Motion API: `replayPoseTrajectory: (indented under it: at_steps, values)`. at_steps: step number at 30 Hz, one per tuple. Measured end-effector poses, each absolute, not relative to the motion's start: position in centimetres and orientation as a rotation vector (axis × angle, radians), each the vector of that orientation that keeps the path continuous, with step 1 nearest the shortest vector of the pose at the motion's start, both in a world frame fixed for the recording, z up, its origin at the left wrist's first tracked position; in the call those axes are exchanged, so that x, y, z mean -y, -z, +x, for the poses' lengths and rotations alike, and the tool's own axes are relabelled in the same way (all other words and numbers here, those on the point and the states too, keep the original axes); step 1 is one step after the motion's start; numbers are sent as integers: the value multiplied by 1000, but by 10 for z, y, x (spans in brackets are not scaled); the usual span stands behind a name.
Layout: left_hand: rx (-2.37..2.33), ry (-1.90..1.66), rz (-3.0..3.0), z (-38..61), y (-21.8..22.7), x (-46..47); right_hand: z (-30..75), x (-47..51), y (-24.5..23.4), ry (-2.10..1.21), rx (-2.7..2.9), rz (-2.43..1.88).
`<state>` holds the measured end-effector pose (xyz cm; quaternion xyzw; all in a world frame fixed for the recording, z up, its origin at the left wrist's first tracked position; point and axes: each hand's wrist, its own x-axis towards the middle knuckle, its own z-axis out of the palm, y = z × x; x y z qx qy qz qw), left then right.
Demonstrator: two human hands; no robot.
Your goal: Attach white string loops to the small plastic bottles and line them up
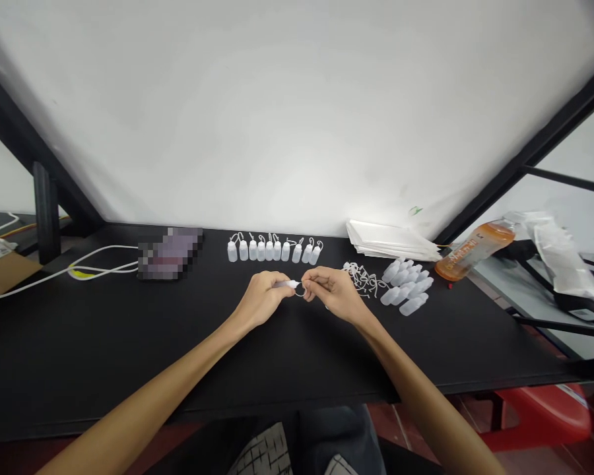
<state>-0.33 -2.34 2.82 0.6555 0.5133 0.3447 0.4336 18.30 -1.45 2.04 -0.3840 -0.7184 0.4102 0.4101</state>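
Over the middle of the black table, my left hand (260, 298) is closed around a small white squeeze bottle (286, 284), its nozzle pointing right. My right hand (335, 293) pinches at the nozzle tip, fingers together on the end of a thin white cap strap (300, 294); the cap itself is mostly hidden by the fingers. Behind my hands stands a row of several small bottles (269, 249) with strapped caps. Just right of my right hand lies a loose pile of white strapped caps (366, 280). Beyond it, several bottles without strapped caps (408, 288) lie grouped together.
A stack of white sheets or bags (391, 241) lies against the wall. An orange drink bottle (475, 251) leans at the table's right edge by a black frame bar. At left are a blurred-out object (171, 254) and a white cable (103, 249). A red stool (544, 415) stands below right.
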Motion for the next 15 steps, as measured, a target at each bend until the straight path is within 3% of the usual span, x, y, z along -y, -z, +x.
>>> replayPoseTrajectory:
  at_steps: [15]
  values:
    - [-1200, -844, 1575, -3, -24, 21, 179, 15, -20, -1067, 1833, -940]
